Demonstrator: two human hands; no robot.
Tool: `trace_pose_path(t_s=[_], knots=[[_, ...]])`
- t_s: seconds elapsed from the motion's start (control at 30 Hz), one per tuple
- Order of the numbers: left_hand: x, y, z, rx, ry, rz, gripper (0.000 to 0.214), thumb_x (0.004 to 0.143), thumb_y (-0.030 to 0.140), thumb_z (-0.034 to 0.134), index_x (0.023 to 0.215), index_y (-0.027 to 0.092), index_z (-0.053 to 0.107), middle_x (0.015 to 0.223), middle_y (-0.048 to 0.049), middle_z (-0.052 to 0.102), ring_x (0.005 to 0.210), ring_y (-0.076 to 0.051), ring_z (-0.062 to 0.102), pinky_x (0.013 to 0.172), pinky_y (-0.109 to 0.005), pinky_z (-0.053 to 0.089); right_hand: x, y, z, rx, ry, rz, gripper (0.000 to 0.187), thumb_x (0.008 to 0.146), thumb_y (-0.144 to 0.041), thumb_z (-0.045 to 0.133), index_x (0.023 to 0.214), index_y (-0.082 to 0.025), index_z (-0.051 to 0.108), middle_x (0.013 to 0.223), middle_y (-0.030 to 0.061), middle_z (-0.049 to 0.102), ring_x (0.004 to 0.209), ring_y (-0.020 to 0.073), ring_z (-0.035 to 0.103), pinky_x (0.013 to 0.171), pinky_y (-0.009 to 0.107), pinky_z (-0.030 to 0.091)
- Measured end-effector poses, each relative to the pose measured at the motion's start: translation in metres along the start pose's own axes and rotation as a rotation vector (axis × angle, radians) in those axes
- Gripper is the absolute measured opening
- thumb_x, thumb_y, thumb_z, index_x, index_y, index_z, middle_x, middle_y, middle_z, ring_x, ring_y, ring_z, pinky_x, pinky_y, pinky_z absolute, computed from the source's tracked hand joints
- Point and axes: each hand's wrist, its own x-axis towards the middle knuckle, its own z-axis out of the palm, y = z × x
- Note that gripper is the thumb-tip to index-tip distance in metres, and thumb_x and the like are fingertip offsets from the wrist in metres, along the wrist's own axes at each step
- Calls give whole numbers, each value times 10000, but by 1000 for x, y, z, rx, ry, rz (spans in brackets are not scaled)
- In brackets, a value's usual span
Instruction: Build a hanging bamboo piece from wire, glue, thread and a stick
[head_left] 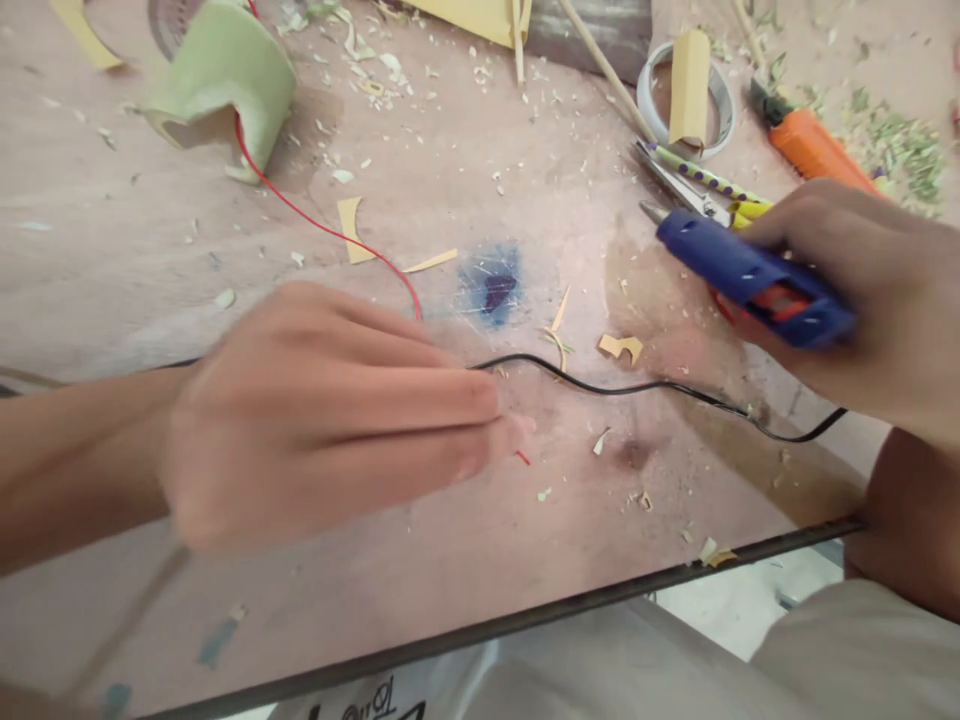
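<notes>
1. Our left hand (322,410) lies low over the wooden tabletop (112,220), blurred. Its fingers are stretched out straight and pressed close together, pointing toward the right hand.
2. We cannot tell whether those fingers pinch anything. A short red tip (523,458) shows just past the fingertips.
3. A red wire (322,225) comes down from beyond the left hand and disappears behind its knuckles. At its far end it meets a pale green paper cylinder (225,75) lying on its side, well beyond the hand.
4. A black cord (637,388) comes out from the left fingertips. It snakes across the board and passes under the right hand.
5. Our right hand (862,290) is wrapped tight around a blue glue gun (750,275), held above the board. The nozzle points toward the left hand, and the two hands are well apart.
6. Between the hands we see a blue stain (491,285) on the wood and a small tan paper scrap (621,347).
7. Just beyond the right hand lie scissors (697,185) with spotted handles.
8. Farther off from that hand are an orange utility knife (814,150) and a tape ring (724,100).
9. Paper shavings litter the board around both hands.
</notes>
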Motion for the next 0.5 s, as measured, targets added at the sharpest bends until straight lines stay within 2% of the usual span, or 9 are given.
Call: trace_pose_path(t_s=[0.03, 0.1, 0.17, 0.2, 0.23, 0.3, 0.4, 0.43, 0.5], knots=[[9, -6, -6, 35, -87, 197, 373, 1178, 401, 527, 1057, 297, 864, 968, 6, 841, 808, -133, 751, 771, -315, 570, 1, 1, 4, -57, -16, -14, 272, 957, -392, 662, 1197, -273, 615, 1099, 101, 682, 922, 254, 634, 708, 401, 440], [27, -16, -16, 134, -173, 376, 289, 1167, 345, 566, 1143, 283, 847, 961, 30, 856, 696, -96, 705, 648, -294, 506, 3, 1, 10, -117, -42, -20, 431, 877, -351, 674, 1290, -268, 580, 1168, 118, 668, 962, 281, 637, 704, 402, 463], [42, -21, -22, 151, -207, 301, 342, 1165, 402, 546, 1057, 288, 850, 902, 31, 851, 686, -104, 720, 624, -319, 486, 2, 0, 11, -112, -66, -8, 547, 813, -300, 683, 1343, -267, 550, 1204, 123, 658, 939, 282, 647, 704, 408, 488], [47, -21, -23, 176, -276, 231, 299, 1133, 418, 610, 1013, 287, 850, 919, 21, 857, 722, -122, 746, 651, -331, 500, 1, -1, 10, -106, -79, 7, 578, 796, -269, 677, 1356, -270, 536, 1218, 124, 656, 934, 281, 654, 711, 412, 495], [50, -20, -24, 207, -278, 212, 270, 1099, 432, 665, 957, 293, 848, 885, 22, 848, 706, -129, 742, 662, -342, 499, 0, -3, 8, -108, -87, 17, 589, 784, -245, 672, 1354, -274, 526, 1223, 122, 657, 937, 283, 659, 718, 417, 496], [48, -16, -22, 333, -237, 295, 163, 1038, 396, 757, 930, 306, 839, 834, 38, 826, 683, -130, 730, 677, -348, 500, -2, -6, 4, -121, -98, 22, 576, 784, -241, 664, 1339, -283, 513, 1235, 116, 659, 986, 304, 669, 758, 439, 505], [34, -4, -16, 511, -122, 459, 76, 1011, 333, 782, 942, 308, 804, 814, 51, 806, 649, -132, 701, 617, -336, 484, -6, -15, -3, -168, -55, 12, 520, 848, -363, 661, 1341, -284, 516, 1274, 135, 659, 1137, 382, 665, 749, 482, 493], [29, 1, -13, 532, -89, 433, 83, 1008, 329, 784, 929, 304, 790, 828, 49, 812, 636, -134, 684, 598, -331, 473, -8, -19, -5, -185, -18, 18, 488, 887, -399, 656, 1341, -283, 523, 1283, 148, 660, 1183, 406, 652, 723, 485, 476], [17, 12, -6, 442, -27, 220, 86, 982, 306, 808, 900, 289, 785, 884, 35, 837, 684, -140, 704, 634, -312, 489, -9, -31, -7, -185, 75, 14, 381, 956, -398, 654, 1308, -292, 554, 1254, 158, 678, 1218, 419, 633, 711, 481, 458]])
